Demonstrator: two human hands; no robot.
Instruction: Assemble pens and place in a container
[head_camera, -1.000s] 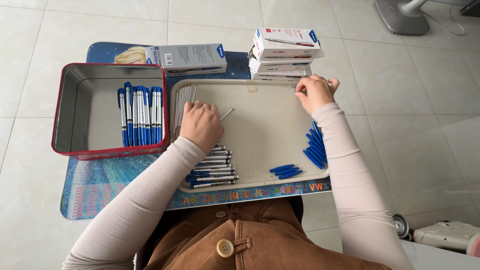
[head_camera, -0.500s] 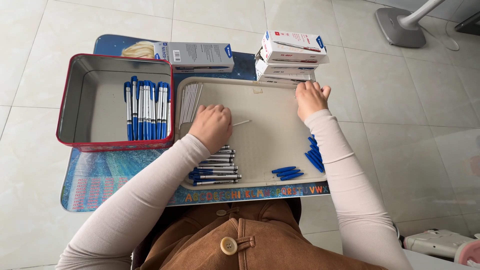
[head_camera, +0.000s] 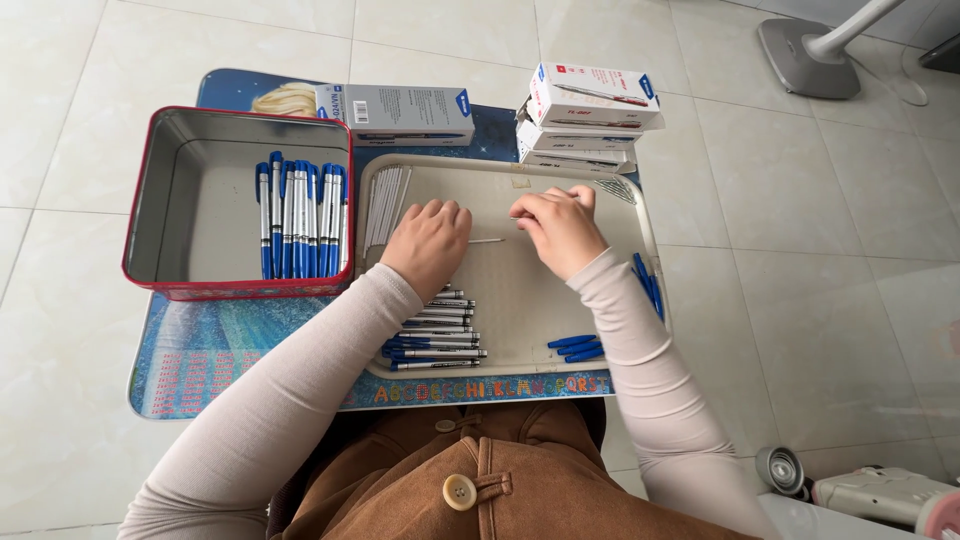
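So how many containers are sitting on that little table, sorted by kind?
Red tin: 1
Beige tray: 1
Grey box: 1
White boxes, stacked: 3, as far as the stack shows
Total: 6

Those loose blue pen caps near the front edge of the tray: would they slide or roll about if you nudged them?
Probably. The blue caps look small, light and round-bodied, so a push would likely scatter them. The beige tray has a raised rim, which should stop them leaving it.
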